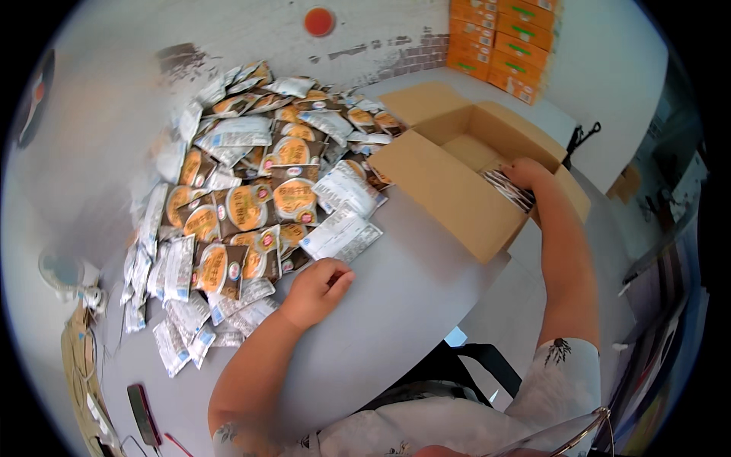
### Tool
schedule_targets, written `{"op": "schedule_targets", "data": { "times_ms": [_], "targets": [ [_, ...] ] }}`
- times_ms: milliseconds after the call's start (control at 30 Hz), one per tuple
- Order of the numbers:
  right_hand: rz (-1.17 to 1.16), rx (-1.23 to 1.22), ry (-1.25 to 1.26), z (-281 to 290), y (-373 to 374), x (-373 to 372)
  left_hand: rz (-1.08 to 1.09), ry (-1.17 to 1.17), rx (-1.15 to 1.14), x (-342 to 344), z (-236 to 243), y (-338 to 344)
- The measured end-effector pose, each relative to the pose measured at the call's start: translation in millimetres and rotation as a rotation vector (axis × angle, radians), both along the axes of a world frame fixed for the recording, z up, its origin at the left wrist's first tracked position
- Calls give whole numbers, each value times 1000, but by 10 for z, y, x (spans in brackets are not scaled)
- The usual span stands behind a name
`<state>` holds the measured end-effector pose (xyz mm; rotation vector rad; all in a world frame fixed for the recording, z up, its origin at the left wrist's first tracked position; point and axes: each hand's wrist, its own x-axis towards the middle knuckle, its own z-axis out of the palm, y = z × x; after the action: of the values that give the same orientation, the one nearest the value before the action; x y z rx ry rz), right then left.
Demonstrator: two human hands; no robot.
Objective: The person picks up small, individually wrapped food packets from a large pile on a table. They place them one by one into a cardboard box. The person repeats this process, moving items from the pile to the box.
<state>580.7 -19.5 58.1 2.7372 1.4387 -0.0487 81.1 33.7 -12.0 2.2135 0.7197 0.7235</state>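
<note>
My right hand [524, 174] is inside the open cardboard box [445, 199]. Its fingers are bent down over a row of flat packets [509, 190] that stand on edge along the box's right side; part of the grip is hidden. On the grey table, my left hand [318, 293] rests with its fingers curled in and nothing visible in them. Just beyond it lies a white-backed packet [340, 232]. To its left and beyond spreads a large heap of sealed food packets [247, 207], some brown with orange bowl pictures, others showing pale printed backs.
Orange cartons [502, 46] are stacked at the back right by the wall. Black scissors [582, 141] stand behind the box. A dark phone [144, 415] lies at the lower left, near cables. The table's curved edge [426, 339] runs in front of me.
</note>
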Motion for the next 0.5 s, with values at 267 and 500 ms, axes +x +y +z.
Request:
{"op": "schedule_targets", "data": {
  "times_ms": [267, 500],
  "targets": [
    [277, 569, 276, 491, 202, -1556, -61, -15, 117, -31, -13, 0],
    [870, 342, 10, -217, 253, -3220, -216, -183, 512, -77, 89, -65]
  ]
}}
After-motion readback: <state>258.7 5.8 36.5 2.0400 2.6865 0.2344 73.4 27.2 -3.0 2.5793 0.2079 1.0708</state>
